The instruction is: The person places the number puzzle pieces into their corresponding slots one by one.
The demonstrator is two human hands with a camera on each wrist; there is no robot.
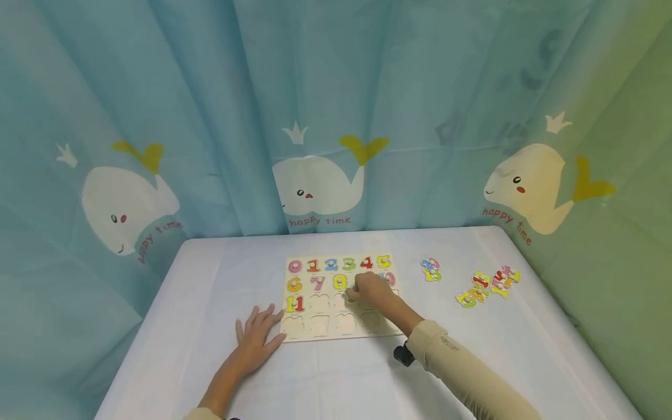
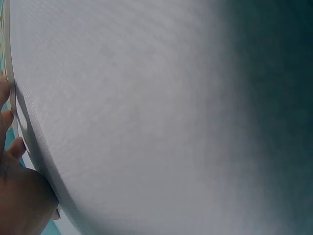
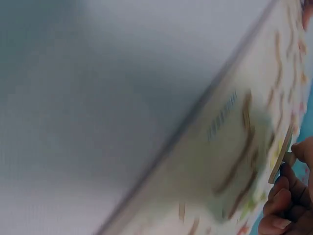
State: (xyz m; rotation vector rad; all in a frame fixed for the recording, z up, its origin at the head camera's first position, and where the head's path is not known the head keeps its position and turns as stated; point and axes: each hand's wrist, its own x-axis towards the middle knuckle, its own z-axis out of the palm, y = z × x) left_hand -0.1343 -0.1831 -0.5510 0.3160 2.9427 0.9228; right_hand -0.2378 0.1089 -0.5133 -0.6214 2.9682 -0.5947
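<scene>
A wooden number puzzle board (image 1: 336, 337) lies on the table, with coloured knobbed numbers from 0 to 11 in its upper rows and bare recesses below. Over its middle, my right hand (image 1: 374, 291) pinches a puzzle piece (image 3: 279, 159) by its small knob. That piece is seen edge-on in the right wrist view, so its number cannot be read. Some board numbers are hidden behind this hand. My left hand (image 1: 254, 338) rests with spread fingers at the board's left edge, its fingertips touching the rim; the left wrist view shows only part of it.
Right of the board lies a small group of loose number pieces (image 1: 431, 274). Farther right, more loose pieces (image 1: 479, 293) lie in a scattered, partly overlapping cluster on the white table (image 1: 210, 280). A blue curtain (image 1: 210, 116) with whale prints hangs behind the table.
</scene>
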